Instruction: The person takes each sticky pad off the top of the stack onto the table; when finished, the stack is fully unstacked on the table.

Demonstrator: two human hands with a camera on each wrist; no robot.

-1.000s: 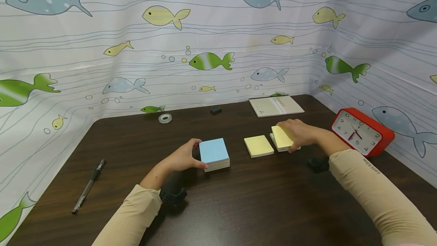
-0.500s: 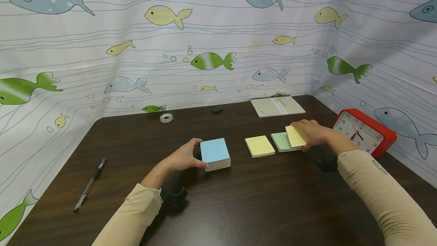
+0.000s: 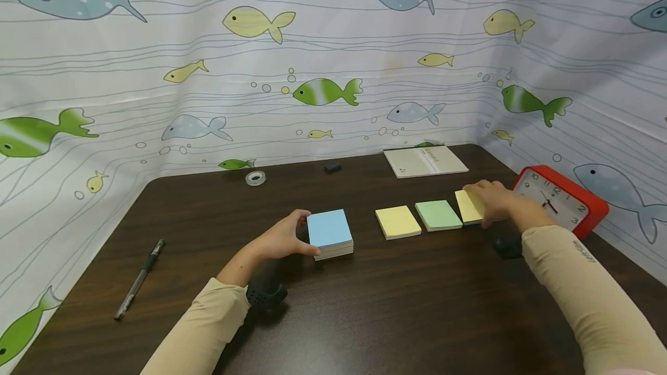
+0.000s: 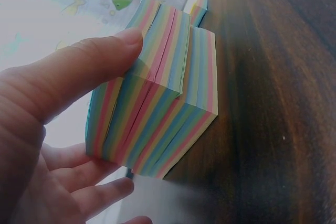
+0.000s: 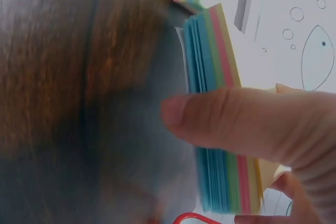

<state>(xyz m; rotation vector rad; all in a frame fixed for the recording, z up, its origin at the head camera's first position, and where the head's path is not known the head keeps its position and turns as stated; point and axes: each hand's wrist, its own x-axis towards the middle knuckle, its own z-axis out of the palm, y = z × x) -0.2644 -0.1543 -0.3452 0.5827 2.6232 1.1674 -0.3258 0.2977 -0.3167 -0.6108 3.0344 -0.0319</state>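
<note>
My left hand [image 3: 281,239] grips the left side of a stack of sticky note pads [image 3: 329,230] with a blue top; its thumb [image 4: 100,66] lies along the striped side of the stack. Farther right, my right hand [image 3: 492,202] holds a yellow-topped sticky note pad [image 3: 469,207], thumb on the near edge and fingers behind. In the right wrist view that pad [image 5: 223,129] shows blue, green, pink and yellow layers. A green-topped pad [image 3: 438,215] lies just left of it, and a yellow-topped pad [image 3: 398,222] lies left of the green one.
A red clock [image 3: 560,198] stands close behind the right hand. At the back lie a notebook [image 3: 425,161], a small black block [image 3: 332,167] and a roll of tape [image 3: 255,178]. A pen [image 3: 139,280] lies at the left. A fish-print curtain [image 3: 333,51] borders the dark table [image 3: 365,311].
My right hand has moved right with its yellow-topped pad, off the green-topped pad, which now shows whole. The left hand stays on its stack.
</note>
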